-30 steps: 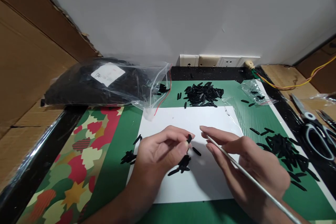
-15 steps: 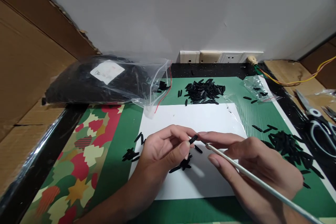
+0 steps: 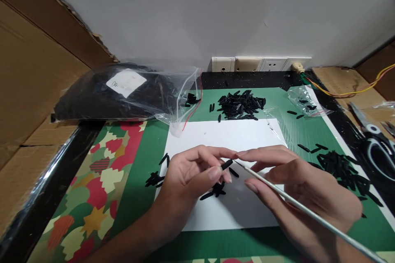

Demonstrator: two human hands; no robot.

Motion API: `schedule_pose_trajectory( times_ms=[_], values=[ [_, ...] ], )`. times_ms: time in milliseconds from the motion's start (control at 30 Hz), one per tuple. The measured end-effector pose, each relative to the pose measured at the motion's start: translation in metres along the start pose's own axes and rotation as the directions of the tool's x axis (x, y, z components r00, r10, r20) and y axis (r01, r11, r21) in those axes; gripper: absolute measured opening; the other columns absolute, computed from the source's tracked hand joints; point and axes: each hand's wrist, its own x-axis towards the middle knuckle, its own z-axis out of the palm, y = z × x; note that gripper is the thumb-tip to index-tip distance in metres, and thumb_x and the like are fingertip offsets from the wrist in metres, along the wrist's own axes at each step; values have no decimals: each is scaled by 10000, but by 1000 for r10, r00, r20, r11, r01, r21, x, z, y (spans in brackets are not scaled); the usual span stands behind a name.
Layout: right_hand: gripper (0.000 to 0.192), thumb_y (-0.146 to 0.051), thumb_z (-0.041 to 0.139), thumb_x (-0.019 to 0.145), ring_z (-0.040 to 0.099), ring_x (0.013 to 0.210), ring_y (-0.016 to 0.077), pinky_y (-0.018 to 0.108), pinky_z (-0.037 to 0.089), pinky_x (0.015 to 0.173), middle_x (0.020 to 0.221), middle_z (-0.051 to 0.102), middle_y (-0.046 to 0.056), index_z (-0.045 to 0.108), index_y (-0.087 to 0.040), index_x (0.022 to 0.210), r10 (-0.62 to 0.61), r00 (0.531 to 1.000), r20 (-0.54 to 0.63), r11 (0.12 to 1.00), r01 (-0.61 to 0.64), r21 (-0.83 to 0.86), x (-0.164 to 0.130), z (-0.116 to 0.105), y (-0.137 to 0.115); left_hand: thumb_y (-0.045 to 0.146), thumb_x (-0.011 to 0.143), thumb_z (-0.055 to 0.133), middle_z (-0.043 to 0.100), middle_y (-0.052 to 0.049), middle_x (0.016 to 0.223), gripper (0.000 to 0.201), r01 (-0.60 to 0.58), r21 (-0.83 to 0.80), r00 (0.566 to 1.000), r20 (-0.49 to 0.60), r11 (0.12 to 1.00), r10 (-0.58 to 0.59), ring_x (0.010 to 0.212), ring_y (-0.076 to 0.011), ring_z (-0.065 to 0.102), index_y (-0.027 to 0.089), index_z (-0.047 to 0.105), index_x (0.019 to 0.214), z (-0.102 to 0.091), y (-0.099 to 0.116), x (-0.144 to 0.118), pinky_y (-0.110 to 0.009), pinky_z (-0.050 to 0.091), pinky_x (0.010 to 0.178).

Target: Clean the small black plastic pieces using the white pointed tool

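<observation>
My left hand pinches a small, long black piece with rounded ends above the white sheet. In my right hand lies a thin, pale rod-like tool with a narrow dark tip, which points at the far end of that piece. Whether the tip touches it I cannot tell. The index fingertips of both hands meet just above the tip. Under my left hand, a few more black pieces lie on the sheet, partly hidden by the fingers.
Black pieces form a heap at the back and another at right. A zip bag full of black material stands at back left. Scissors lie at far right, below a cable. Sockets line the wall.
My right hand has shifted slightly right and its index finger has lifted a little. The tool's tip now shows more clearly beside the black piece, which my left hand keeps pinched.
</observation>
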Motion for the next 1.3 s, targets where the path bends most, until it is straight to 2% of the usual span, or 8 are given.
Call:
schedule_pose_trajectory(
  times_ms=[233,467,600,733,900,1033,1167,1300],
  values=[
    [251,-40,798,911,772,991,183,296,661,784,1133,835,59,624,-206,841,-70,998,0,997,70,-34,5,-2,0,274,833,913,758,-33,971,266,48,-51,999,-3,998,-48,660,-69,571,141,729,697,5,5,3,-219,493,709],
    [270,-37,815,914,788,987,168,295,693,854,1184,836,30,629,-225,862,-12,997,71,999,9,42,-1,-2,3,262,928,776,716,-36,1004,159,153,-128,988,29,980,-151,710,-86,543,147,711,837,5,9,1,-229,451,718],
    [255,-35,826,910,798,1022,196,313,690,845,1202,845,44,655,-223,892,-7,996,84,998,2,64,1,-3,3,278,972,751,681,-21,946,152,121,-120,991,66,985,-114,713,-86,522,155,713,890,6,8,1,-224,429,692],
    [230,-44,828,910,825,1022,242,343,700,807,1165,855,71,687,-222,947,-30,996,78,997,25,67,4,-2,1,287,1007,736,692,-30,988,165,96,-106,993,85,990,-88,732,-90,527,161,693,908,7,7,0,-225,429,698],
    [244,-50,811,906,846,964,270,342,706,669,1115,866,64,673,-247,868,-57,996,70,998,55,26,6,-2,-1,302,1019,733,685,-30,983,200,80,-118,994,84,990,-71,719,-86,510,162,652,901,9,7,-3,-223,413,688],
    [247,-38,803,894,851,903,264,325,710,626,1096,868,70,679,-247,851,-39,997,74,999,37,20,7,-3,-2,318,1043,712,666,-28,988,207,43,-93,996,77,995,-35,728,-85,495,167,636,923,9,6,-2,-223,398,688],
    [222,-55,804,907,855,895,260,343,730,680,1102,867,72,693,-247,888,-50,996,74,999,50,11,6,-2,-1,327,1073,671,649,-27,1019,171,0,-43,995,101,999,5,743,-89,490,188,650,975,9,3,-2,-229,389,687],
    [233,-54,795,920,861,964,269,362,742,768,1119,867,76,663,-239,867,-113,989,91,994,113,6,8,-2,1,321,1075,670,613,-17,951,144,-11,-27,990,140,1000,15,733,-92,466,201,657,997,8,2,-3,-232,375,689]
  ],
)
